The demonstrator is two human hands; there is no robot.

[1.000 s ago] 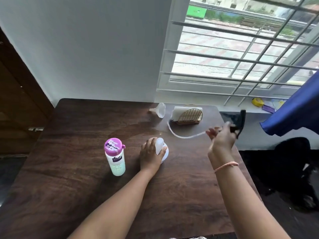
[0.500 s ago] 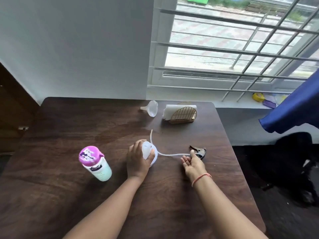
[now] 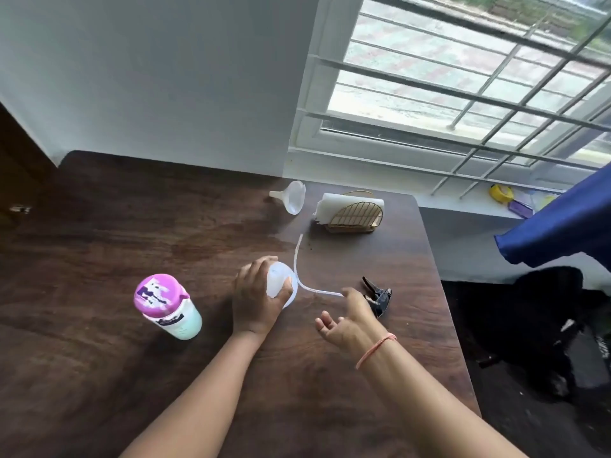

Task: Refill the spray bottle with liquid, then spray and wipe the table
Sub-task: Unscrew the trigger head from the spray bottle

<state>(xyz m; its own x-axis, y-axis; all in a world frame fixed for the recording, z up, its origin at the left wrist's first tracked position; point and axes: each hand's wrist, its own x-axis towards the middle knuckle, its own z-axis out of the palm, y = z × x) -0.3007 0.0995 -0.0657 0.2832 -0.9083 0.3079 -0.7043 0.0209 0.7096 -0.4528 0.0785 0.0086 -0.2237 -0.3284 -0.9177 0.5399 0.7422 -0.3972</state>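
My left hand (image 3: 256, 300) grips the clear spray bottle (image 3: 279, 285), which stands uncapped in the middle of the dark wooden table (image 3: 99, 375). The black spray head (image 3: 378, 297) lies on the table to its right, and its clear dip tube (image 3: 299, 259) curves away past the bottle. Beside the spray head my right hand (image 3: 347, 320) hovers with relaxed fingers and holds nothing. A pale green bottle with a pink cap (image 3: 167, 307) stands to the left. At the far edge a clear funnel (image 3: 292, 196) lies on its side.
A gold wire holder with white napkins (image 3: 350, 213) stands near the funnel. A wet patch darkens the table's middle. The table's right edge drops to a dark floor with a black bag (image 3: 529, 325). A blue curtain (image 3: 562, 226) hangs at right, below a barred window.
My right hand lowered the spray head with its tube onto the table and let go of it. My left hand kept hold of the bottle.
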